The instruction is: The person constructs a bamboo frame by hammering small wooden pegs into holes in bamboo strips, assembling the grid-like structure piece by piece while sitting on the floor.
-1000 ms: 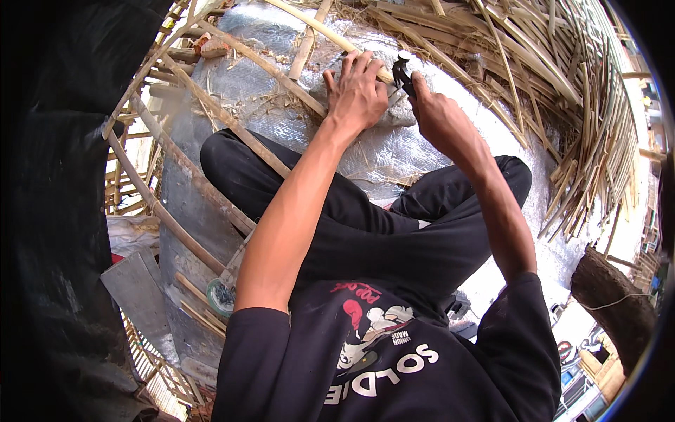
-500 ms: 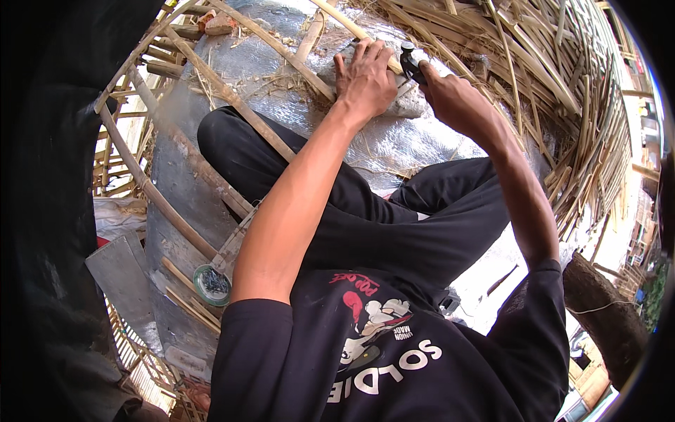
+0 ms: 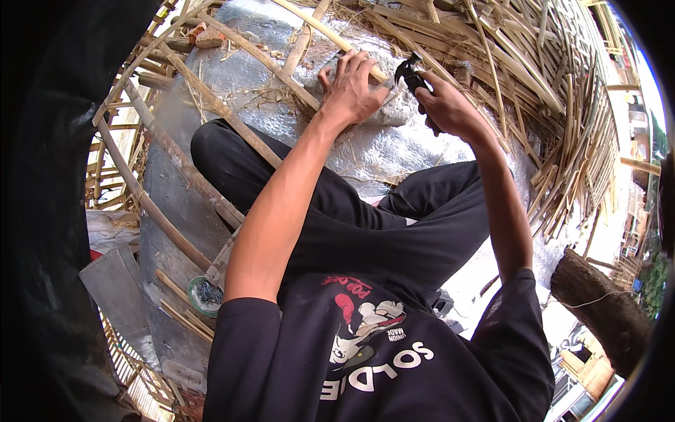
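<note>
My left hand is closed over the end of a pale bamboo pole, pressing it onto a rough grey stone block. Whether a nail sits between those fingers is too small to make out. In my right hand is a small black claw hammer, gripped by its handle. The hammer's head is raised just right of the pole's end, apart from it. Both hands are beyond my crossed legs, at the top middle of the view.
Several bamboo poles cross the silvery sheet on my left. A bowl with small dark pieces, perhaps nails, stands by my left elbow. Split bamboo strips are heaped at the right, with a thick log nearer me.
The hammer has come away from the bamboo pole's end, and its head is now clearly visible. My left hand keeps its hold on the pole. The whole view has shifted slightly.
</note>
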Motion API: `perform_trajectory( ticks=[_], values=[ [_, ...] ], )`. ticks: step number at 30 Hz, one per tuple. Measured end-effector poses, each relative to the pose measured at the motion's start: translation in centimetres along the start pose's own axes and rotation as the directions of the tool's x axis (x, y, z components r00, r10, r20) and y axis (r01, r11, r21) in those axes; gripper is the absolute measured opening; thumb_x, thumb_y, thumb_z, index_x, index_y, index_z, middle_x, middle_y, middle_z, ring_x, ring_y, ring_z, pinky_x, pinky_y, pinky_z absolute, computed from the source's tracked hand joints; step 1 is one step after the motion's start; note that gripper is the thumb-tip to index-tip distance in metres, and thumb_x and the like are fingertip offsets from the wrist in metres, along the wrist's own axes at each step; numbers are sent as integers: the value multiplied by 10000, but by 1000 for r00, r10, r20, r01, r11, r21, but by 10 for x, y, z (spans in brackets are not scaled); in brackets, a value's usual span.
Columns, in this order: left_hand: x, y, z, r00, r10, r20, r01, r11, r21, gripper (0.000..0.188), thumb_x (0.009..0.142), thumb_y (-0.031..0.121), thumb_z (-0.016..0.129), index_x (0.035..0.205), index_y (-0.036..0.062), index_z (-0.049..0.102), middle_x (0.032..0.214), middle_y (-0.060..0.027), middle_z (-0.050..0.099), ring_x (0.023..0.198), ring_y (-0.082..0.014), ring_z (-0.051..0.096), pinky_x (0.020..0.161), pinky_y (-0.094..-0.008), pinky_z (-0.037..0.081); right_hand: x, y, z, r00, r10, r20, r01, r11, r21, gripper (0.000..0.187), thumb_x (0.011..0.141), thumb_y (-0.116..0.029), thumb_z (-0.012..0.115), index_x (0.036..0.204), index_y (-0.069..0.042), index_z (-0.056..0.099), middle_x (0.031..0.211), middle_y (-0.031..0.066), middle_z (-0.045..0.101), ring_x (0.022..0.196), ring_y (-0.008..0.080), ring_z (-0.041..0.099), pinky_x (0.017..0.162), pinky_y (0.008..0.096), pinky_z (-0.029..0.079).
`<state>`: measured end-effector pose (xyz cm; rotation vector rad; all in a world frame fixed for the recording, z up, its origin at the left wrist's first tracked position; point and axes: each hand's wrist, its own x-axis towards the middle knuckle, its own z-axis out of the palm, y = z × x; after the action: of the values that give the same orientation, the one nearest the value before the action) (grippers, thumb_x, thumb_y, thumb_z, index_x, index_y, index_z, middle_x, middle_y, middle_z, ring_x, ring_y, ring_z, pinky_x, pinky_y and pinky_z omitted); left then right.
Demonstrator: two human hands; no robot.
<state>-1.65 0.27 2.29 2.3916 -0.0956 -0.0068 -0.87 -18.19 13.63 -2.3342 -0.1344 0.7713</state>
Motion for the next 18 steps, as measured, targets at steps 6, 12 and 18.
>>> perform_trajectory(
  ticks=[6,12,18],
  values=[
    [-1,-1,2,999,15,-31,-14,1000,24,721,853,493,577,1439,81,490,1583,-99,377,1509,-260,237,1176,-601,90,-3,17,27,989,-17,-146,34,993,116,466,1000,-206,444,1360,88,426,651,135,600,510,222,617,453,372,520],
    [-2,-1,3,999,2,-35,-3,1000,-11,721,836,481,593,1431,83,500,1575,-101,392,1500,-256,248,1170,-584,99,3,21,25,987,-16,-159,30,996,85,513,1002,-226,449,1407,86,401,672,184,623,516,248,634,475,398,523],
    [1,2,1,997,37,-70,-35,999,22,732,808,465,618,1416,73,508,1554,-109,411,1484,-253,274,1164,-558,126,6,14,29,972,-36,-231,10,994,-112,551,998,-236,445,1436,90,381,864,382,651,804,514,665,786,557,512]
  ],
)
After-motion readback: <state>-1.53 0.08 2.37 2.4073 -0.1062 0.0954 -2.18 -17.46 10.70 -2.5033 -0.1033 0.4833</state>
